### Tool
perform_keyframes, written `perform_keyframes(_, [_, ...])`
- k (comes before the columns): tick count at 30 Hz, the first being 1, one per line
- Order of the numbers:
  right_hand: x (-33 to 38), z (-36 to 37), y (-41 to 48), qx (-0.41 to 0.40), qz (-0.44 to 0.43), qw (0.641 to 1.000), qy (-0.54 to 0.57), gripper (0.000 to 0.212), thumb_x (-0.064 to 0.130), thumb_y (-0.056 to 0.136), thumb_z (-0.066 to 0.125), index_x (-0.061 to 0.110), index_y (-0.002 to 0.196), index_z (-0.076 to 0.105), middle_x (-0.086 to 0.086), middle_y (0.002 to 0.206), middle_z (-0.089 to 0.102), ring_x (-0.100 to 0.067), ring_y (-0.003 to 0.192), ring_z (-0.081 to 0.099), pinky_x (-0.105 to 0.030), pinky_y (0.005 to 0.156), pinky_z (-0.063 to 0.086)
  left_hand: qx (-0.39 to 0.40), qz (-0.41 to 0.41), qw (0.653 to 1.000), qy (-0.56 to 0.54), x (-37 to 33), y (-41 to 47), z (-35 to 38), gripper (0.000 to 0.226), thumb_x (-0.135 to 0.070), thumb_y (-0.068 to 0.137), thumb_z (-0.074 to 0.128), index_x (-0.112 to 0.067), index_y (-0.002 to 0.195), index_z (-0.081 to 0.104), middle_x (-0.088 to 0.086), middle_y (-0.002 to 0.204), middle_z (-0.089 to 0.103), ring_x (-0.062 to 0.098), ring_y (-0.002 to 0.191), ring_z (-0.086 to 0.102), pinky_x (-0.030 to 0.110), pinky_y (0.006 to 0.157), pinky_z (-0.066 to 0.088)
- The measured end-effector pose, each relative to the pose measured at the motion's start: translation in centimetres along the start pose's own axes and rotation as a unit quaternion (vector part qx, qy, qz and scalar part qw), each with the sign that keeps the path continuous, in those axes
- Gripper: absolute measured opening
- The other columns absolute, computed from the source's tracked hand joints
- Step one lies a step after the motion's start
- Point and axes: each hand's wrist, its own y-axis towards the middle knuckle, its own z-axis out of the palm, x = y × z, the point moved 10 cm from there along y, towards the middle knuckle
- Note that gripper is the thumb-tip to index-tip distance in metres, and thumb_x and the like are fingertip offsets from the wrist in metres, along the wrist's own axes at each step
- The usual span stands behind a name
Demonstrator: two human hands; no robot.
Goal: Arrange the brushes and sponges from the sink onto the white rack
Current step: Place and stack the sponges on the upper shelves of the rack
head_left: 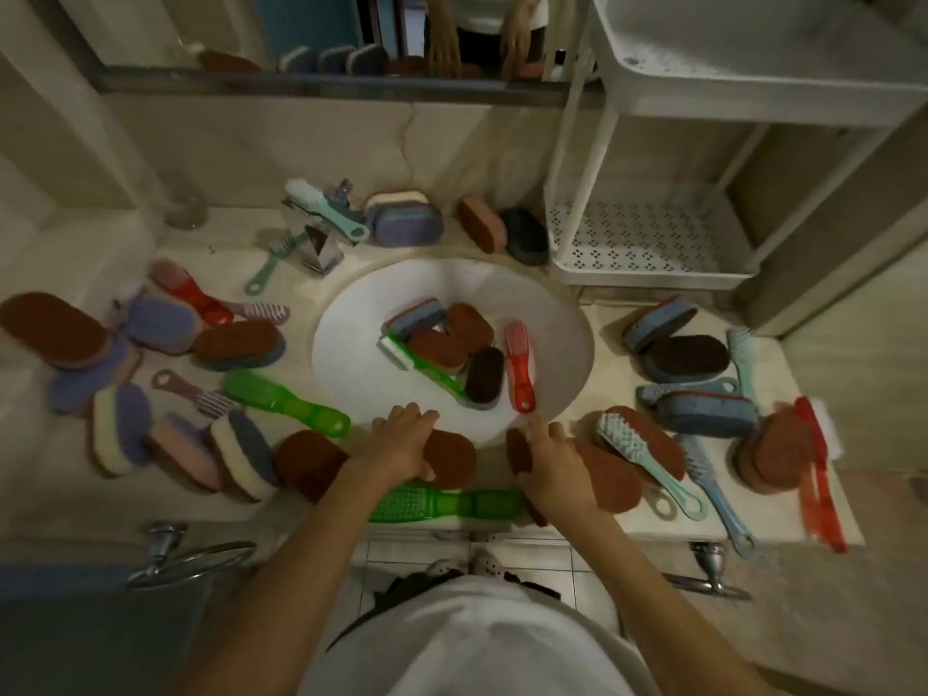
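The left hand (404,439) grips a brown oval scouring sponge (452,457) at the round white sink's (346,364) near rim. The right hand (550,457) pinches another brown sponge (517,452) upright — both over the worktop (627,514).

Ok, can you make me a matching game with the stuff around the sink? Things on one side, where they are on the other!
Things:
1. red brush
2. white rack
3. left hand
4. long green brush

Places:
A. on a brown sponge at the sink's near rim
B. inside the sink
C. on the counter's front edge, between the arms
D. right of the sink, its shelf bare

Pairs: 1-B, 2-D, 3-A, 4-C
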Motion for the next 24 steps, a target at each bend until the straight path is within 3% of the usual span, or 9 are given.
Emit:
perform_keyframes(5, [-0.5, -1.3, 0.4, -0.045, 0.023, 0.997, 0.051, 0.052, 0.007, 0.082, 0.058, 0.009, 0.129, 0.037, -0.013, 0.119, 0.052, -0.032, 0.106, 0.058, -0.037, 0.086, 0.051, 0.010, -0.009, 0.995, -0.101, 1.1, 0.9, 0.2, 0.064, -0.036, 0.068, 0.078, -0.012, 0.118, 0.047, 0.008, 0.121, 0.033, 0.023, 0.117, 0.034, 0.035, 0.094, 0.041])
perform_keyframes(8, [-0.5, -3.0, 0.5, -0.085, 0.029, 0.992, 0.091, 0.042, 0.010, 0.082, 0.061, 0.008, 0.120, 0.042, -0.014, 0.116, 0.057, -0.031, 0.102, 0.060, -0.035, 0.081, 0.049, -0.019, -0.003, 0.984, -0.179, 1.4, 1.2, -1.1, 0.051, -0.027, 0.068, 0.080, -0.015, 0.098, 0.041, 0.002, 0.105, 0.033, 0.018, 0.101, 0.038, 0.030, 0.077, 0.041])
perform_keyframes(11, [0.1, -5.6, 0.4, -0.126, 0.026, 0.983, 0.130, 0.038, 0.012, 0.083, 0.063, 0.006, 0.114, 0.043, -0.014, 0.113, 0.058, -0.032, 0.102, 0.060, -0.036, 0.080, 0.049, -0.031, -0.002, 0.962, -0.272, 2.3, 1.7, -2.9, 0.044, -0.021, 0.073, 0.077, -0.013, 0.093, 0.038, -0.001, 0.090, 0.043, 0.017, 0.089, 0.046, 0.023, 0.060, 0.036])
perform_keyframes(14, [1.3, -9.4, 0.5, -0.181, 0.016, 0.970, 0.161, 0.041, 0.013, 0.082, 0.065, 0.008, 0.113, 0.038, -0.014, 0.110, 0.059, -0.033, 0.099, 0.060, -0.039, 0.080, 0.048, -0.062, -0.015, 0.922, -0.383, 2.8, 1.6, -6.6, 0.046, -0.027, 0.073, 0.075, -0.010, 0.102, 0.043, 0.003, 0.098, 0.052, 0.017, 0.089, 0.053, 0.027, 0.064, 0.045])
perform_keyframes(16, [2.3, -12.2, 0.9, -0.203, 0.008, 0.960, 0.194, 0.040, 0.016, 0.081, 0.066, 0.015, 0.107, 0.036, -0.009, 0.105, 0.057, -0.029, 0.095, 0.060, -0.039, 0.078, 0.051, -0.123, -0.019, 0.884, -0.450, 2.6, 1.0, -10.8, 0.043, -0.024, 0.080, 0.070, -0.013, 0.106, 0.038, 0.002, 0.104, 0.047, 0.016, 0.089, 0.051, 0.023, 0.061, 0.042])
perform_keyframes(18, [3.8, -15.4, 1.4, -0.228, -0.021, 0.947, 0.226, 0.036, 0.017, 0.081, 0.067, 0.018, 0.098, 0.036, -0.002, 0.095, 0.054, -0.020, 0.085, 0.059, -0.031, 0.068, 0.052, -0.169, -0.003, 0.836, -0.522, 1.6, 0.5, -15.1, 0.040, -0.022, 0.083, 0.067, -0.012, 0.108, 0.036, 0.002, 0.106, 0.049, 0.015, 0.088, 0.054, 0.022, 0.062, 0.045])
perform_keyframes(20, [5.4, -19.2, 1.4, -0.270, -0.045, 0.932, 0.237, 0.032, 0.016, 0.081, 0.068, 0.017, 0.091, 0.038, 0.003, 0.084, 0.049, -0.014, 0.075, 0.054, -0.021, 0.060, 0.045, -0.201, 0.017, 0.792, -0.576, 0.1, 0.5, -19.2, 0.042, -0.027, 0.084, 0.066, -0.010, 0.112, 0.040, 0.004, 0.113, 0.053, 0.020, 0.096, 0.057, 0.031, 0.074, 0.051])
perform_keyframes(24, [7.4, -27.7, 0.8, -0.377, -0.068, 0.896, 0.226, 0.032, 0.019, 0.079, 0.071, 0.013, 0.083, 0.040, -0.006, 0.085, 0.053, -0.020, 0.075, 0.051, -0.023, 0.059, 0.041, -0.277, 0.057, 0.742, -0.608, -3.6, -0.8, -27.6, 0.042, -0.025, 0.088, 0.061, -0.011, 0.118, 0.036, 0.006, 0.111, 0.047, 0.022, 0.096, 0.052, 0.037, 0.084, 0.048])
